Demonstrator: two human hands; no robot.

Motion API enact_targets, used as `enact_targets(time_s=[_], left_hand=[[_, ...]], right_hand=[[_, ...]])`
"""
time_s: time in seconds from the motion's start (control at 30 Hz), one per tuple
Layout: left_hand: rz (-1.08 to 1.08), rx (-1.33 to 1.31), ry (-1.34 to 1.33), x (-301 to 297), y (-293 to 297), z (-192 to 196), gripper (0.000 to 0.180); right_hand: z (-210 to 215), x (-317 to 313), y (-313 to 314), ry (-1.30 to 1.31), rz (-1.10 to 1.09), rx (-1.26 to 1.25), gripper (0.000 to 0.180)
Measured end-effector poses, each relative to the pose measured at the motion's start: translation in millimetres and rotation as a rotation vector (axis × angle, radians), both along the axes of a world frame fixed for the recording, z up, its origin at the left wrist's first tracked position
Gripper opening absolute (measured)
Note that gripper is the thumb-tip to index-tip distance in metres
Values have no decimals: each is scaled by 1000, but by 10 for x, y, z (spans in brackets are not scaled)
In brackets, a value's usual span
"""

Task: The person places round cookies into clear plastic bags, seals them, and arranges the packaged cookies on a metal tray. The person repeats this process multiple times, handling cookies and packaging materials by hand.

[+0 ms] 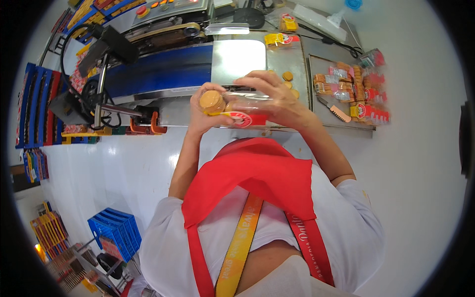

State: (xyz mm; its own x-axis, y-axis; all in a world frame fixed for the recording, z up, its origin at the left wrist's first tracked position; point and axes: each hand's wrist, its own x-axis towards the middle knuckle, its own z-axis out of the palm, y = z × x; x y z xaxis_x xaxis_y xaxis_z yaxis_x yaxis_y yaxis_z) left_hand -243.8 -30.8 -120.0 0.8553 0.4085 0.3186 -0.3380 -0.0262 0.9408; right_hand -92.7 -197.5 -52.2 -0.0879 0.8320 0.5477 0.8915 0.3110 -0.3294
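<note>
Over the front edge of a metal bench, both my hands hold up a clear plastic bag (250, 103) with red and yellow print, lying sideways. My left hand (198, 111) is closed around its left end, where a short stack of round golden biscuits (212, 100) shows. The thumb presses along the lower side. At the other end, my right hand (279, 99) grips the bag, its fingers arched over the top. Whether the stack sits wholly inside the plastic I cannot tell. Loose round biscuits (287, 76) lie on the metal surface just beyond my right hand.
To the right, a metal tray (316, 116) carries several filled biscuit packets (363, 94) and a tool with a peach-coloured serrated part (340, 114). Another packet (281, 40) lies farther back. A blue conveyor belt (158, 72) runs left, with a black device (111, 49) on a metal post.
</note>
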Motion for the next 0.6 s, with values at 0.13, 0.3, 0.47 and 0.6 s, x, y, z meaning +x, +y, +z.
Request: enact_targets(time_s=[0.13,0.3,0.47,0.6], left_hand=[[-189,-90,115,-117,61,-244,69],[-213,-398,174,-196,53,-495,72],[-190,-544,146,-99,-17,-554,66],[-231,-568,165,-17,-45,-608,64]], right_hand=[[-223,-118,9,24,98,-83,27],[-419,-273,67,-12,11,35,27],[-493,-252,73,-31,-66,40,26],[-509,-179,10,-64,-38,-33,24]])
